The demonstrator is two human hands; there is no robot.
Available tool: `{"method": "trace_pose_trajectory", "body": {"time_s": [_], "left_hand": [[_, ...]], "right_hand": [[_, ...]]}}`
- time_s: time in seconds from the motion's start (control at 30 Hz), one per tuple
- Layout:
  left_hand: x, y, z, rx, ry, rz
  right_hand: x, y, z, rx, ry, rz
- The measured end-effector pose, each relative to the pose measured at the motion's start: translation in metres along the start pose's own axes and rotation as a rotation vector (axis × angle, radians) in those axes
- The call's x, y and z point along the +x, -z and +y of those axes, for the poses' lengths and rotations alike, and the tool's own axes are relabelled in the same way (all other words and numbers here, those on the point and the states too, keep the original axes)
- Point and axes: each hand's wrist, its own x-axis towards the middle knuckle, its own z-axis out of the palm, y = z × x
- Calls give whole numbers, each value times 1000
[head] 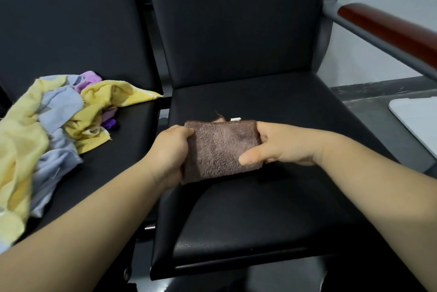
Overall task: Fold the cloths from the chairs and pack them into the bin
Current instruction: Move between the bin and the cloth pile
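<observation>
In the middle of the frame a person holds a small brown cloth (222,149), folded into a thick rectangle, between both hands just above the seat of a black chair (260,209). The left hand (170,149) grips the cloth's left edge, fingers curled over the top of it and the lower left corner hanging below the palm. The right hand (281,145) pinches the right edge, its thumb (250,158) lying flat across the top near the lower right corner and its fingers tucked out of sight underneath. A little white tag (235,119) pokes out at the cloth's far edge. At the left of the frame a loose pile of yellow, blue-grey and purple cloths (47,126) lies on the neighbouring chair (71,31), well apart from the hands. A red-brown armrest (387,29) crosses the upper right, and the corner of a white object (418,121) shows at the right edge.
</observation>
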Motion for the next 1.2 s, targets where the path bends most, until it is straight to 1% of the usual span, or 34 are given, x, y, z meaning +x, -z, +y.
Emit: {"method": "trace_pose_trajectory", "body": {"time_s": [0.07, 0.13, 0.27, 0.33, 0.37, 0.43, 0.57, 0.67, 0.77, 0.83, 0.93, 1.07, 1.2], "left_hand": [[-2, 1, 1, -51, 107, 5], [-1, 5, 2, -66, 165, -10], [1, 17, 2, -86, 254, -78], [4, 21, 0, -49, 277, -102], [4, 22, -1, -16, 259, -105], [7, 23, -4, 61, 169, -54], [17, 29, -11, 357, -58, 76], [21, 33, -10, 528, -129, 129], [23, 34, -9, 723, -228, 157], [26, 35, -10, 822, -286, 162], [31, 35, -12, 900, -317, 169], [37, 36, -16, 933, -318, 188], [40, 36, -18, 972, -324, 196]], "right_hand": [[4, -2, 1, -41, -18, 110], [7, -3, 0, -59, -52, 219], [11, -6, -6, 21, -86, 278], [17, -7, -6, 2, -107, 342], [20, -9, -5, -34, -128, 375], [26, -13, -1, -102, -172, 409], [32, -18, 8, -229, -214, 458], [34, -18, 11, -339, -181, 492], [34, -18, 11, -494, -106, 454], [33, -19, 9, -552, -63, 423], [30, -20, 7, -618, -45, 407], [31, -18, 8, -689, -43, 399], [35, -16, 9, -761, -43, 350]]}}
